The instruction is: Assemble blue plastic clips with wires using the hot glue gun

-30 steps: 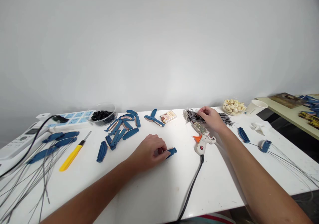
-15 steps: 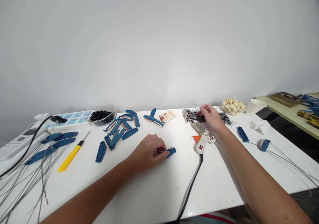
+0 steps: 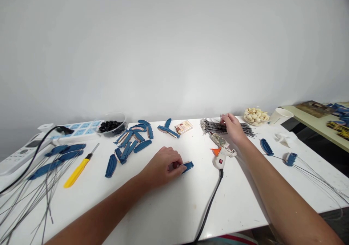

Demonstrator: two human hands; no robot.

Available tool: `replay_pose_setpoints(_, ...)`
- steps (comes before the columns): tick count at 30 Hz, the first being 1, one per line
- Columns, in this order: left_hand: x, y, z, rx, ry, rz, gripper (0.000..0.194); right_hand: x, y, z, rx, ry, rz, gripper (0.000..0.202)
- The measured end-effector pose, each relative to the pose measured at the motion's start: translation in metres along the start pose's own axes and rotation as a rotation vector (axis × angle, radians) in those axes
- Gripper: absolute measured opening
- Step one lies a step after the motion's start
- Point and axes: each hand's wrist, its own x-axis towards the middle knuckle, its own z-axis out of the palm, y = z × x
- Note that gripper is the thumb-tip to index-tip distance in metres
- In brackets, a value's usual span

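My left hand [image 3: 166,166] rests low on the white table, thumb and fingers closed on a small curved blue piece [image 3: 188,167] with a pale edge. Over at the right, my right hand [image 3: 231,126] is at a bundle of thin black wires [image 3: 212,126] with pale tips at the left end. Its fingertips pinch a black wire whose end sticks up above the bundle. Just in front of the bundle lies a white hot glue gun [image 3: 220,157] with an orange trigger, its nozzle pointing toward the wires.
Loose blue pieces [image 3: 128,150] lie left of centre by a yellow-handled screwdriver [image 3: 75,173], a tub of black bits [image 3: 110,126] and a power strip [image 3: 81,130]. A small box [image 3: 184,127] is mid-table. At right stand a bowl of cream-coloured pieces [image 3: 255,116] and a paper cup [image 3: 280,117].
My right hand has shifted slightly to the right over the wire bundle, its fingers turning more downward. My left hand and its blue piece stay put.
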Motion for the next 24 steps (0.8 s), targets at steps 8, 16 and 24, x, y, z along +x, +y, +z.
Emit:
replay_pose_setpoints(8,-0.002,-0.001,0.000,-0.004,-0.003,0.003,0.018,0.004,-0.018,-0.007,0.311,0.060,-0.059,0.040)
replay_pose_setpoints(16,-0.001,-0.001,0.000,-0.003,-0.001,-0.006,0.019,-0.005,-0.069,-0.027,0.560,0.200,-0.260,0.023)
replay_pose_setpoints(24,-0.002,0.002,-0.001,-0.009,-0.002,-0.008,0.018,0.010,-0.187,-0.071,0.462,0.173,-0.563,0.051)
